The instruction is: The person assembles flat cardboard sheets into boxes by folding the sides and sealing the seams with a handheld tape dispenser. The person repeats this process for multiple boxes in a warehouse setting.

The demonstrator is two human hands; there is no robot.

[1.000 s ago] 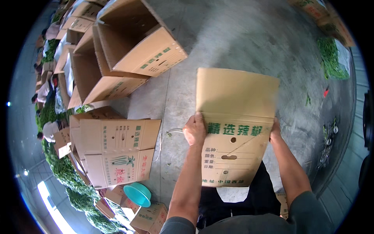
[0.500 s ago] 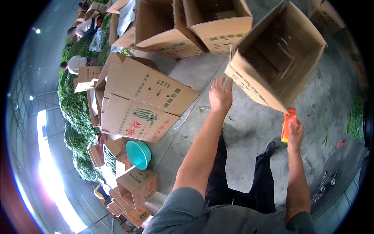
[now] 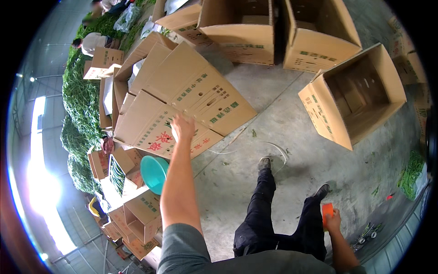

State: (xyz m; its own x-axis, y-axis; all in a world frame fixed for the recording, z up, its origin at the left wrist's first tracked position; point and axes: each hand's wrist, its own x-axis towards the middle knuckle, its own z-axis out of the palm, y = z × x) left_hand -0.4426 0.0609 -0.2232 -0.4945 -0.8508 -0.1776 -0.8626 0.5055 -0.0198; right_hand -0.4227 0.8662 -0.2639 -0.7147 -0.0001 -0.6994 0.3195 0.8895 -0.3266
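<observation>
My left hand (image 3: 183, 128) reaches out over the printed face of a flattened cardboard carton (image 3: 200, 98), its fingers loosely apart with nothing in them. Whether the fingertips touch the cardboard I cannot tell. The carton leans against other boxes at the left. Low by my right leg, my right hand (image 3: 334, 222) is closed around an orange tape dispenser (image 3: 327, 214), partly covered by the fingers. An open, upright carton (image 3: 326, 112) stands on the floor to the right, apart from both hands.
Two more open cartons (image 3: 248, 52) (image 3: 321, 57) stand at the far side. A teal basin (image 3: 154, 174) and smaller boxes (image 3: 146, 214) are at the left, with heaped green vegetables (image 3: 82, 109) beyond. A pale strap (image 3: 278, 150) curls on the concrete floor. People work at the far left.
My left hand has moved left, from beside the open carton to the flattened one. The open carton, tilted before, now stands on the floor. My right hand has drawn back with the tape dispenser.
</observation>
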